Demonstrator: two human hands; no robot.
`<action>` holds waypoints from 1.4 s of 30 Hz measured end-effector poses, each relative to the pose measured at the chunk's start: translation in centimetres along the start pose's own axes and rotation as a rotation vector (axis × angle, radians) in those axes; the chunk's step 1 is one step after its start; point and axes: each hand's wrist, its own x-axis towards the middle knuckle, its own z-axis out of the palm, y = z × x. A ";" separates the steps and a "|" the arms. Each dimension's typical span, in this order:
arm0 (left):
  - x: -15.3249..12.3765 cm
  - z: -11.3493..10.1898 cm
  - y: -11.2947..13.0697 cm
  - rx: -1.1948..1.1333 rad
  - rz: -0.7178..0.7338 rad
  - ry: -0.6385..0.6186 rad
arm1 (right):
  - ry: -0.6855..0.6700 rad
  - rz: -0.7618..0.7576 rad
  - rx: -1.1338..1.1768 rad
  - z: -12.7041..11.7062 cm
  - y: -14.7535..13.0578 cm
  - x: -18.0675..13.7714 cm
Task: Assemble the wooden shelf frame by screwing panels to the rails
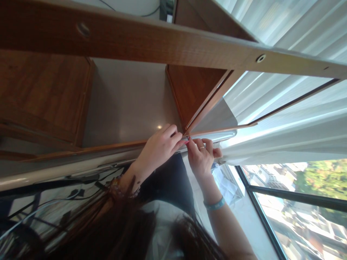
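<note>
My left hand (161, 146) reaches in from the lower left, its thumb and fingers pinched together at a corner joint of a wooden frame. Close beside it, my right hand (202, 155) has its fingers curled and its thumb and index finger meeting at the same joint. Whatever sits between the fingertips is too small and covered to make out. Just above the fingertips, an upright wooden piece (208, 103) meets the thin lower wooden rail (116, 146). A reddish-brown wood panel (195, 90) leans behind that upright.
A thick wooden beam (151, 41) crosses above my hands, with a metal-ringed hole (260, 58) in it. Another wood panel (40, 94) stands left on the grey surface (130, 97). White curtains (271, 137) and a window (292, 196) are at right. Cables (48, 204) hang lower left.
</note>
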 end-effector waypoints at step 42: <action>0.1 0.3 0.0 0.121 0.041 0.013 | -0.002 0.357 0.145 2.6 0.9 -0.6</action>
